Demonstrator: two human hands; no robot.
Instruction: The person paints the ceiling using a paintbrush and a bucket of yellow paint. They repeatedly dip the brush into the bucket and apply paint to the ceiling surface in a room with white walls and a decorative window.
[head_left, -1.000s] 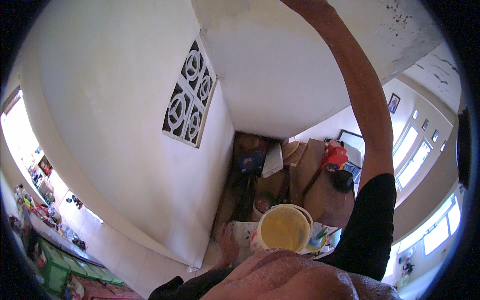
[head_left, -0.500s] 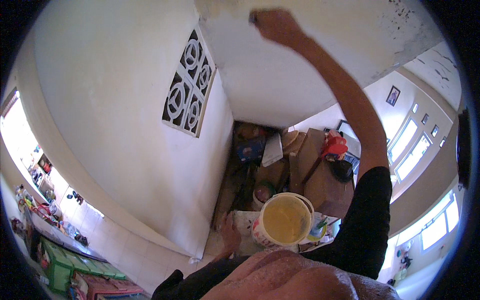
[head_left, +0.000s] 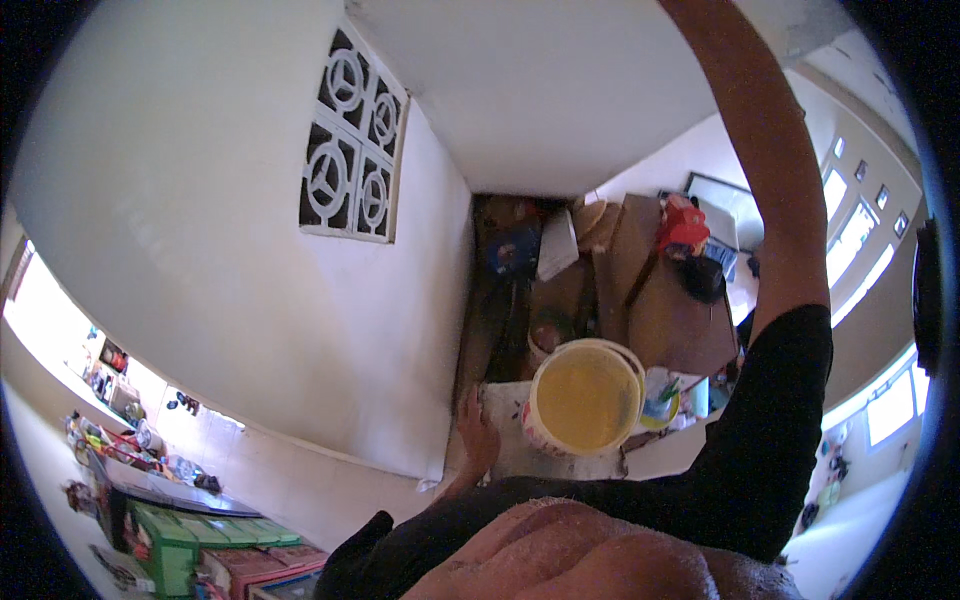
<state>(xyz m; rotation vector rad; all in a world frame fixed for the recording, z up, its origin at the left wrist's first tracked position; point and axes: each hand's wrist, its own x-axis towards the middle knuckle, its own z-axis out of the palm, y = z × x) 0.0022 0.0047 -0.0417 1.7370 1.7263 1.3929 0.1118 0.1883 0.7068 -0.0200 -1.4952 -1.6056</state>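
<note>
My left hand (head_left: 478, 437) is low in the middle, fingers extended, beside the left edge of a pale, worn board (head_left: 508, 455); I cannot tell whether it touches it. Just right of it a white bucket (head_left: 585, 395), holding a yellowish substance, stands on that board. My right arm, in a black sleeve, reaches up past the top edge of the picture, so my right hand is hidden. A white wall (head_left: 220, 250) with a patterned vent block (head_left: 350, 125) is at the left, and a pale upper surface (head_left: 530, 90) is at the top.
Brown furniture (head_left: 670, 330) with a red item (head_left: 683, 225) and dark objects stands behind the bucket, beside stacked clutter in the corner. Small tubs (head_left: 658, 400) sit right of the bucket. Green (head_left: 190, 530) and red (head_left: 250, 560) crates, a doorway and assorted items are at the lower left.
My right hand, visible half a second ago as a fist around something small and dark, has risen out of the frame. The view has shifted, with the bucket now higher in it.
</note>
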